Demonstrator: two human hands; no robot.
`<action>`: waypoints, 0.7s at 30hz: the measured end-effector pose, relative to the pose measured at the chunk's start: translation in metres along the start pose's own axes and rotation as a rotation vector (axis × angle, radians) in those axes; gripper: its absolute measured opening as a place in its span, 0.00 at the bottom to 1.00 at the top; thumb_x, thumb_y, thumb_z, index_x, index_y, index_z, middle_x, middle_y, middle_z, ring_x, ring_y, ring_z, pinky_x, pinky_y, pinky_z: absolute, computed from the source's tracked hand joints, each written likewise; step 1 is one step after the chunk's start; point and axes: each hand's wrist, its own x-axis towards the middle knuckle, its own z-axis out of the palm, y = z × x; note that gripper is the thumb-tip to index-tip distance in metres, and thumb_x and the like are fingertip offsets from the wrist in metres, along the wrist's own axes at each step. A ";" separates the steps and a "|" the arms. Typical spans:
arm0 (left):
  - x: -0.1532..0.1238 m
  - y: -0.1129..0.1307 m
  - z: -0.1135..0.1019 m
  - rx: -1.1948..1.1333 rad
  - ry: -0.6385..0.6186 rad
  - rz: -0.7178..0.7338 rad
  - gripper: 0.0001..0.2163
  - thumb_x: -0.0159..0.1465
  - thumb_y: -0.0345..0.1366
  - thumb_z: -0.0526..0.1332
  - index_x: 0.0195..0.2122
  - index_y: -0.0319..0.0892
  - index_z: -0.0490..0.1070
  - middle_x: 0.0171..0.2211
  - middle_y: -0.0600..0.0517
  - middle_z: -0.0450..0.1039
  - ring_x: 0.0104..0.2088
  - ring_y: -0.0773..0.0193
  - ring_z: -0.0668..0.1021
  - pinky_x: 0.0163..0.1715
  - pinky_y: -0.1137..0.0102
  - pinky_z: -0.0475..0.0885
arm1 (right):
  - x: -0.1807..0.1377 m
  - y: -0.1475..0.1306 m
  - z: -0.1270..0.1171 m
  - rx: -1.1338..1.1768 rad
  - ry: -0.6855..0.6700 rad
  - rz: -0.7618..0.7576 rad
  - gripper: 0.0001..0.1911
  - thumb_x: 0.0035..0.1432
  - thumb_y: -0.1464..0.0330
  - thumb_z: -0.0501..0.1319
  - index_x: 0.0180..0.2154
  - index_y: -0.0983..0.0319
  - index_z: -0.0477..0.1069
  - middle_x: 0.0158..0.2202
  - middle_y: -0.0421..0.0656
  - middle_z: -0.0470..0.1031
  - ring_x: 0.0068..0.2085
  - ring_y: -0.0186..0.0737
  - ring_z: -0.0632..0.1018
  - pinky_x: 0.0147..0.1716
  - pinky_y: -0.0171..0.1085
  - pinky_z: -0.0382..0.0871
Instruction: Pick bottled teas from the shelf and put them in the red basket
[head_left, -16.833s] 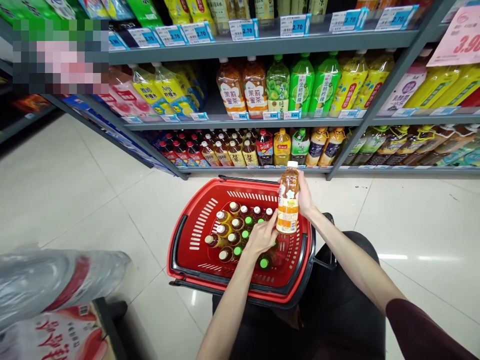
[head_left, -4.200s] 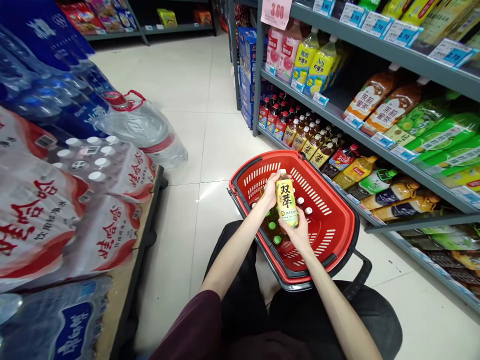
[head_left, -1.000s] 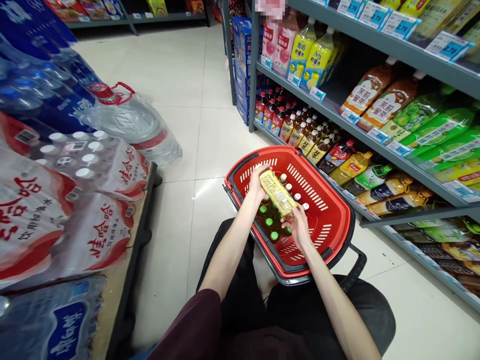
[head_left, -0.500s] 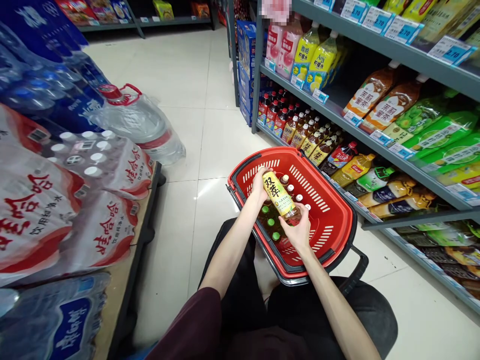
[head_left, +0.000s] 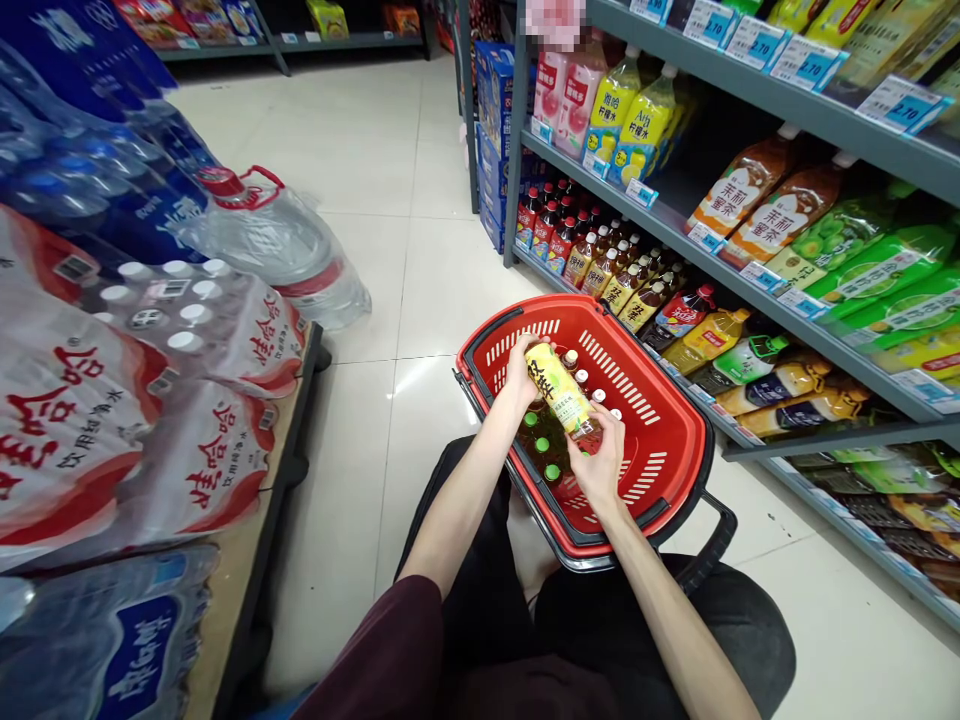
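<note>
A yellow-labelled tea bottle (head_left: 559, 388) lies tilted between both hands over a red shopping basket (head_left: 660, 420). My left hand (head_left: 519, 372) grips its upper end, fingers wrapped around the cap side. My right hand (head_left: 600, 462) holds its lower end from below. Under the bottle, several upright bottles (head_left: 544, 452) with green and white caps stand in the basket's near left part. The basket rests on the floor in front of my knees.
Grey shelving (head_left: 720, 270) on the right carries rows of drink bottles down to floor level. Shrink-wrapped packs of water (head_left: 150, 400) are stacked on a pallet at the left, with a large water jug (head_left: 277, 245) behind. Pale tiled aisle floor (head_left: 375, 180) runs ahead.
Over the last second the bottle stayed tilted between both hands and turned about its long axis, so its label now faces differently. The hands shifted only slightly.
</note>
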 end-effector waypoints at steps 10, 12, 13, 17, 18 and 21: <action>-0.001 -0.005 0.001 0.045 0.039 -0.082 0.06 0.53 0.31 0.66 0.31 0.40 0.71 0.28 0.50 0.76 0.25 0.62 0.77 0.28 0.68 0.74 | -0.009 0.001 -0.006 -0.143 0.062 -0.356 0.23 0.58 0.80 0.58 0.48 0.51 0.79 0.56 0.38 0.76 0.58 0.43 0.69 0.55 0.45 0.68; -0.003 -0.008 0.002 0.066 0.028 -0.119 0.06 0.54 0.30 0.66 0.32 0.40 0.71 0.29 0.48 0.77 0.26 0.60 0.78 0.29 0.66 0.75 | -0.016 0.005 -0.008 -0.203 0.051 -0.436 0.21 0.60 0.77 0.60 0.46 0.47 0.81 0.53 0.35 0.78 0.56 0.42 0.71 0.52 0.44 0.68; -0.004 -0.010 0.002 0.074 0.020 -0.134 0.06 0.54 0.29 0.66 0.32 0.40 0.71 0.30 0.47 0.77 0.27 0.59 0.79 0.30 0.65 0.76 | -0.019 0.006 -0.009 -0.231 0.042 -0.466 0.18 0.61 0.74 0.61 0.44 0.46 0.81 0.51 0.34 0.79 0.54 0.41 0.72 0.51 0.43 0.67; -0.008 -0.014 0.004 0.089 -0.015 -0.167 0.06 0.55 0.30 0.67 0.33 0.39 0.72 0.32 0.46 0.78 0.29 0.58 0.80 0.32 0.64 0.77 | -0.026 0.011 -0.013 -0.233 -0.018 -0.484 0.11 0.63 0.67 0.65 0.42 0.43 0.81 0.47 0.31 0.81 0.49 0.39 0.74 0.47 0.41 0.65; -0.009 -0.015 0.005 0.091 -0.017 -0.172 0.06 0.55 0.30 0.68 0.33 0.39 0.72 0.31 0.46 0.78 0.29 0.58 0.80 0.33 0.63 0.78 | -0.027 0.011 -0.013 -0.218 -0.015 -0.493 0.12 0.63 0.67 0.65 0.43 0.42 0.81 0.47 0.31 0.80 0.50 0.39 0.74 0.47 0.41 0.65; -0.011 -0.013 0.006 0.092 -0.010 -0.185 0.05 0.56 0.31 0.67 0.32 0.39 0.72 0.29 0.46 0.77 0.28 0.57 0.80 0.32 0.62 0.78 | -0.025 0.010 -0.014 -0.186 -0.005 -0.509 0.15 0.63 0.70 0.65 0.46 0.42 0.80 0.48 0.32 0.80 0.52 0.38 0.73 0.49 0.41 0.65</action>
